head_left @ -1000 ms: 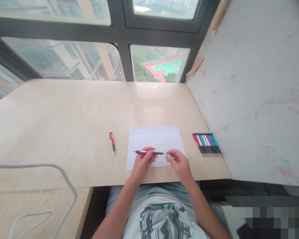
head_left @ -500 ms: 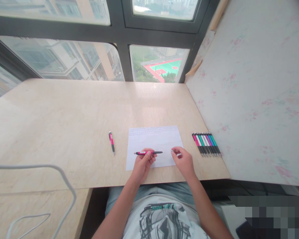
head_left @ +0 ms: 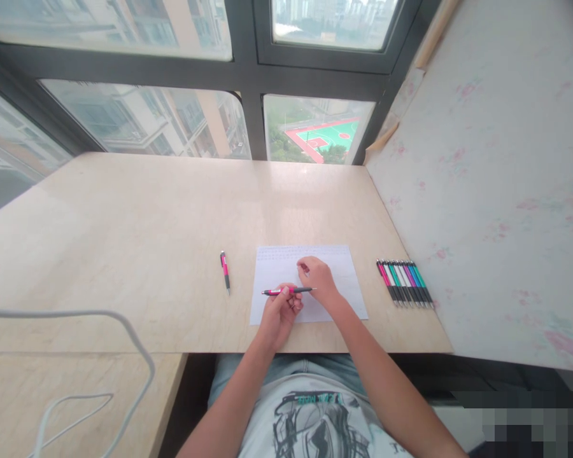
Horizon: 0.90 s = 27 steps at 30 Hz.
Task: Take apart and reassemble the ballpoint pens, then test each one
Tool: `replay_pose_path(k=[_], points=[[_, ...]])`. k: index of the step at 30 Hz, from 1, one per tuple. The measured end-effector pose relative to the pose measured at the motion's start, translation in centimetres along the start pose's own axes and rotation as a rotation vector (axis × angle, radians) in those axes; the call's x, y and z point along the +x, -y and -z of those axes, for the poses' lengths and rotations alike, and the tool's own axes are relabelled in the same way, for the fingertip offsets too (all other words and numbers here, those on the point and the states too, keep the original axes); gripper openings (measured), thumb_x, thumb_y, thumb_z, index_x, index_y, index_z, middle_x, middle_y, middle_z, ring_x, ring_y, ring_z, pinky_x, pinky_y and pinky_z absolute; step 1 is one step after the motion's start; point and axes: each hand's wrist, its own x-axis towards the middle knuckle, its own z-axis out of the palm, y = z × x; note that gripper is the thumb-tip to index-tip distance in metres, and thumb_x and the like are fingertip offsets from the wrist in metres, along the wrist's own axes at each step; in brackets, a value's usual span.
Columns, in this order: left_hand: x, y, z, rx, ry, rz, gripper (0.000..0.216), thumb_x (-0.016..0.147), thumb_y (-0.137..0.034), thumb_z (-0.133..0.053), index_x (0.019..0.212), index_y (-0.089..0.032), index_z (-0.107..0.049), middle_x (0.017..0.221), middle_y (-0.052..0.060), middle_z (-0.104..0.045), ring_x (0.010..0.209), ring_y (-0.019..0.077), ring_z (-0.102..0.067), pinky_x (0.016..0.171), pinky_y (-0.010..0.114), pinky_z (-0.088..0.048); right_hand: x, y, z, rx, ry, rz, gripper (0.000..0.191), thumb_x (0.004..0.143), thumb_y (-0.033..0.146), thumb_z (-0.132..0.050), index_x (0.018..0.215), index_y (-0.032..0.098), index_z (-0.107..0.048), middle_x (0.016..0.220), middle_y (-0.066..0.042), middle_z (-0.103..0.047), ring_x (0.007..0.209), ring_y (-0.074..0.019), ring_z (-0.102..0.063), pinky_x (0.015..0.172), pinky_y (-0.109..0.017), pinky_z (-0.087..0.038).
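Note:
My left hand (head_left: 281, 312) is closed around a pink and black pen (head_left: 288, 291), held level above a sheet of paper (head_left: 272, 273). A thin bare point shows at the pen's right end, where no metal cone can be seen. Just beyond the pen, my right hand (head_left: 318, 277) hovers over the paper with thumb and fingers pinched together. What lies between those fingertips is too small to make out. A second pink and black pen (head_left: 225, 272) lies on the table left of the paper, its metal tip toward me.
A row of several coloured pens (head_left: 405, 283) lies right of the paper, beside the patterned wall (head_left: 482, 222). A grey cable (head_left: 128, 327) loops across the table (head_left: 172, 222) at left. Windows stand along the back edge.
My right hand has moved left and away from me, from the pen's right to beyond it; the small metal piece at its fingertips no longer shows clearly. My left hand still holds the pen.

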Motion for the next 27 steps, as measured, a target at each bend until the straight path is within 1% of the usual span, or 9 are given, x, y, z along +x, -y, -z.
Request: replay_pose_path(k=[7,10,13,15,18,19,21,24,27], points=[[-0.2,-0.1,-0.3,-0.017,-0.004,-0.008,0.017,0.084,-0.029,-0.069,0.090,-0.014,-0.066,0.074,0.005,-0.066,0.062,0.0103,-0.055,0.062,0.023,-0.045,1.3,0.6,-2.4,-0.028,-0.006,-0.007,0.017,0.085,0.017,-0.053,0.095,0.020,-0.067,0.086,-0.009,-0.065,0.080,-0.0220,-0.056,0.071,-0.032,-0.043],[-0.5,-0.3,-0.3,-0.004,-0.008,-0.012,0.018,0.084,-0.030,-0.068,0.091,-0.014,-0.066,0.074,0.005,-0.065,0.062,0.0102,-0.056,0.061,0.022,-0.045,1.4,0.4,-2.5,-0.010,-0.010,0.000,0.018,0.086,0.019,-0.054,0.098,0.020,-0.067,0.087,-0.009,-0.065,0.082,-0.0221,-0.056,0.075,-0.033,-0.044],[-0.7,-0.6,-0.1,0.020,-0.020,-0.030,0.019,0.084,-0.031,-0.068,0.091,-0.014,-0.066,0.073,0.004,-0.065,0.063,0.0101,-0.056,0.061,0.022,-0.045,1.3,0.1,-1.8,0.025,-0.004,0.016,0.021,0.087,0.023,-0.053,0.103,0.020,-0.067,0.087,-0.007,-0.066,0.080,-0.0194,-0.059,0.076,-0.031,-0.046],[-0.7,-0.8,0.1,0.021,-0.038,-0.048,0.018,0.083,-0.031,-0.069,0.091,-0.015,-0.066,0.073,0.004,-0.064,0.063,0.0099,-0.055,0.061,0.022,-0.044,0.9,0.0,-1.1,0.130,-0.043,-0.012,0.024,0.090,0.028,-0.050,0.106,0.019,-0.066,0.087,-0.006,-0.067,0.076,-0.0170,-0.060,0.073,-0.028,-0.048],[-0.6,-1.0,0.3,-0.006,-0.059,-0.045,0.017,0.083,-0.030,-0.070,0.091,-0.015,-0.065,0.073,0.003,-0.063,0.062,0.0092,-0.054,0.058,0.021,-0.043,-0.5,-0.1,0.0,0.457,-0.163,-0.157,0.034,0.096,0.039,-0.041,0.104,0.018,-0.065,0.082,-0.005,-0.068,0.068,-0.0153,-0.061,0.064,-0.026,-0.049],[-0.6,-1.0,0.3,-0.009,-0.062,-0.038,0.017,0.083,-0.030,-0.070,0.091,-0.015,-0.065,0.072,0.003,-0.063,0.062,0.0091,-0.054,0.057,0.020,-0.042,-1.2,-0.1,0.3,0.553,-0.159,-0.201,0.040,0.097,0.044,-0.036,0.101,0.017,-0.065,0.081,-0.006,-0.068,0.065,-0.0148,-0.060,0.060,-0.026,-0.048],[-0.6,-0.9,0.2,0.009,-0.064,-0.029,0.018,0.082,-0.030,-0.071,0.091,-0.015,-0.065,0.073,0.004,-0.064,0.062,0.0092,-0.054,0.057,0.020,-0.042,-2.5,0.0,0.8,0.663,-0.049,-0.231,0.049,0.096,0.053,-0.034,0.094,0.018,-0.067,0.075,-0.006,-0.068,0.060,-0.0152,-0.060,0.051,-0.025,-0.046],[-0.5,-0.8,0.1,0.053,-0.070,-0.029,0.021,0.081,-0.031,-0.072,0.092,-0.014,-0.065,0.074,0.005,-0.065,0.065,0.0099,-0.057,0.060,0.020,-0.044,-4.2,0.4,1.3,0.652,0.070,-0.212,0.044,0.087,0.057,-0.051,0.085,0.018,-0.071,0.067,-0.005,-0.068,0.059,-0.0170,-0.062,0.053,-0.027,-0.048],[-0.5,-0.7,0.1,0.090,-0.075,-0.040,0.020,0.080,-0.028,-0.073,0.092,-0.014,-0.066,0.073,0.003,-0.064,0.064,0.0093,-0.056,0.060,0.020,-0.043,-5.0,0.4,2.0,0.651,0.055,-0.255,0.034,0.078,0.051,-0.064,0.082,0.019,-0.072,0.067,-0.005,-0.069,0.062,-0.0192,-0.065,0.058,-0.030,-0.052]])
